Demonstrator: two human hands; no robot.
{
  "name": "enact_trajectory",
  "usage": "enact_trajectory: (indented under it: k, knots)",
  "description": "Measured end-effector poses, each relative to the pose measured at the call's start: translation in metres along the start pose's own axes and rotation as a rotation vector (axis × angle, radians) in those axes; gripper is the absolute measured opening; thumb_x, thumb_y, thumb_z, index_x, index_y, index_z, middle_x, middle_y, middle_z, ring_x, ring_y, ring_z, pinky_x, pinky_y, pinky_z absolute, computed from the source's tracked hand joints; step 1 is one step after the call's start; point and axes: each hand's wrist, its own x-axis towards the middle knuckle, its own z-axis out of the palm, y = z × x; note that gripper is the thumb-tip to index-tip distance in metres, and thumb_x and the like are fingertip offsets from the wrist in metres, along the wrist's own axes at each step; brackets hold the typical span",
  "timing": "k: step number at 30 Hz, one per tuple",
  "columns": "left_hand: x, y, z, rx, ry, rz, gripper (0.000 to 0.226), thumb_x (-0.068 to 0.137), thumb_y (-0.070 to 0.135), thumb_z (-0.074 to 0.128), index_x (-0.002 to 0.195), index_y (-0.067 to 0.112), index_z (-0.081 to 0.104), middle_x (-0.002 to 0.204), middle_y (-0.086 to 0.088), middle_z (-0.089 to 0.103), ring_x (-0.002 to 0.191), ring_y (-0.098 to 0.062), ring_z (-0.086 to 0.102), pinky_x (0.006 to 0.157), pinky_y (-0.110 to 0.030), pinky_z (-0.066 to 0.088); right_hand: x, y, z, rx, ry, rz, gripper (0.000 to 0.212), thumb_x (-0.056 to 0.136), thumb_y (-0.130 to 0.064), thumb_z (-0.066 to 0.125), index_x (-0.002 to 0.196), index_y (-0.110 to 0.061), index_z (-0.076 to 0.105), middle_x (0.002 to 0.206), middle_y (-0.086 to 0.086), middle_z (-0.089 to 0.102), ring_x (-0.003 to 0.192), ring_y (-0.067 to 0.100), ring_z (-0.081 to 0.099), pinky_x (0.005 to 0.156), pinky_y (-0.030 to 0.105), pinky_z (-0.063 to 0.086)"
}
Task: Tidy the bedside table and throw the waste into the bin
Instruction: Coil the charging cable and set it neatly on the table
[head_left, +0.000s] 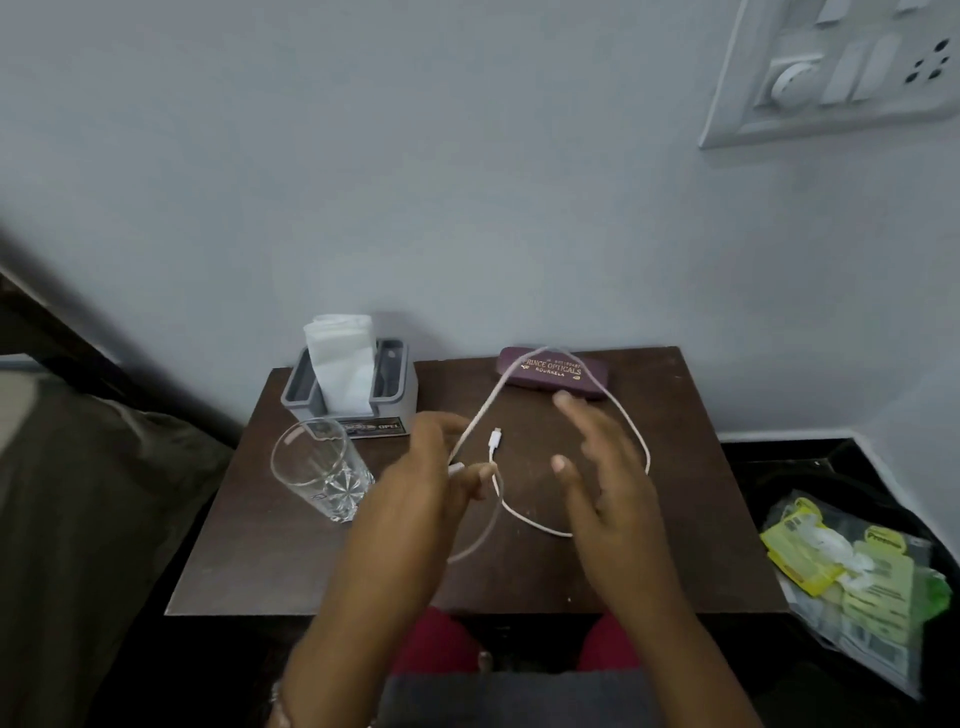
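Observation:
A dark brown bedside table (701, 519) stands against the wall. A white charging cable (480, 415) loops above its middle, one end hanging with its plug (496, 438) free. My left hand (426, 478) pinches the cable near its other end. My right hand (602, 467) is spread with fingers apart inside the loop, the cable running around its far side. To the right of the table, a black bin (857, 478) holds yellow and green wrappers (852, 566).
A clear drinking glass (319, 470) stands at the table's left. Behind it is a grey tissue holder (348, 384) with white tissues. A maroon spectacle case (553, 371) lies at the back. A bed (78, 493) borders the left side. A switchboard (841, 67) hangs on the wall.

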Motion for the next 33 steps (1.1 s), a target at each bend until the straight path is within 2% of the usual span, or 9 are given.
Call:
enact_trajectory:
  k: [3,6,9,11,13,18,24,29,33]
  knots:
    - [0.003,0.000,-0.020,-0.017,-0.055,0.151,0.011,0.087,0.038,0.054,0.092,0.030,0.059,0.076,0.012,0.063,0.069,-0.001,0.057,0.057,-0.017,0.042,0.017,-0.029,0.005,-0.197,-0.192,-0.227,0.059,0.083,-0.007,0.036,0.136,-0.030,0.042,0.150,-0.016,0.034,0.147,0.007,0.006,0.120,0.038,0.004]
    - [0.005,0.002,-0.024,-0.170,-0.058,0.218,0.024,0.083,0.042,0.054,0.092,0.026,0.070,0.075,0.011,0.064,0.063,-0.006,0.058,0.052,-0.012,0.042,0.024,-0.039,0.005,-0.443,-0.221,-0.307,0.040,0.087,-0.030,0.036,0.122,-0.032,0.054,0.134,-0.019,0.052,0.145,0.005,0.015,0.117,0.048,-0.012]
    - [0.008,0.003,-0.020,-0.467,0.069,0.052,0.015,0.087,0.031,0.057,0.092,0.024,0.070,0.063,0.012,0.060,0.051,-0.003,0.050,0.047,-0.009,0.036,0.027,-0.034,-0.005,-0.416,-0.251,-0.185,0.033,0.092,-0.050,0.036,0.106,-0.033,0.061,0.107,-0.018,0.066,0.120,-0.001,0.050,0.119,0.045,0.006]
    - [0.011,0.003,-0.013,-0.751,0.159,-0.105,0.023,0.086,0.030,0.051,0.092,0.019,0.070,0.060,0.008,0.053,0.048,-0.002,0.041,0.046,-0.011,0.033,0.025,-0.033,-0.010,-0.068,-0.323,0.020,0.032,0.091,-0.050,0.041,0.099,-0.030,0.064,0.099,-0.015,0.069,0.102,0.001,0.060,0.105,0.038,0.038]
    - [0.013,0.005,-0.005,-0.977,0.182,-0.217,0.026,0.085,0.033,0.050,0.095,0.017,0.068,0.064,0.007,0.049,0.050,-0.003,0.038,0.048,-0.013,0.033,0.021,-0.033,-0.008,0.193,-0.319,0.144,0.027,0.092,-0.043,0.047,0.095,-0.027,0.068,0.092,-0.012,0.072,0.094,0.005,0.064,0.090,0.031,0.048]
    - [0.011,0.010,0.006,-1.296,0.109,-0.388,0.023,0.093,0.026,0.047,0.102,0.014,0.064,0.066,0.006,0.052,0.057,-0.003,0.049,0.055,-0.014,0.045,0.015,-0.038,0.001,0.341,-0.134,0.252,0.020,0.094,-0.018,0.051,0.091,-0.013,0.071,0.065,-0.003,0.067,0.068,0.004,0.062,0.071,0.013,0.047]
    - [0.003,0.004,0.003,-1.142,-0.087,-0.439,0.027,0.083,0.023,0.053,0.101,0.009,0.067,0.077,-0.002,0.070,0.077,-0.014,0.067,0.089,-0.035,0.053,0.013,-0.036,-0.009,0.499,-0.024,0.445,0.026,0.095,-0.016,0.049,0.080,-0.010,0.069,0.053,-0.005,0.054,0.054,0.008,0.053,0.058,0.013,0.045]
    - [0.001,0.005,0.000,-1.277,-0.213,-0.512,0.032,0.079,0.017,0.056,0.108,0.007,0.066,0.071,-0.003,0.068,0.071,-0.016,0.069,0.084,-0.036,0.057,0.012,-0.031,-0.010,0.533,0.087,0.556,0.026,0.095,-0.021,0.049,0.081,-0.011,0.067,0.058,-0.004,0.060,0.052,0.007,0.054,0.054,0.015,0.047]
    - [0.002,0.009,0.003,-1.398,-0.163,-0.514,0.031,0.085,0.016,0.051,0.112,0.010,0.065,0.072,0.000,0.067,0.074,-0.013,0.070,0.075,-0.031,0.059,0.011,-0.032,-0.009,0.531,0.113,0.567,0.026,0.096,-0.021,0.048,0.079,-0.012,0.065,0.061,-0.003,0.063,0.051,0.007,0.055,0.051,0.013,0.046]
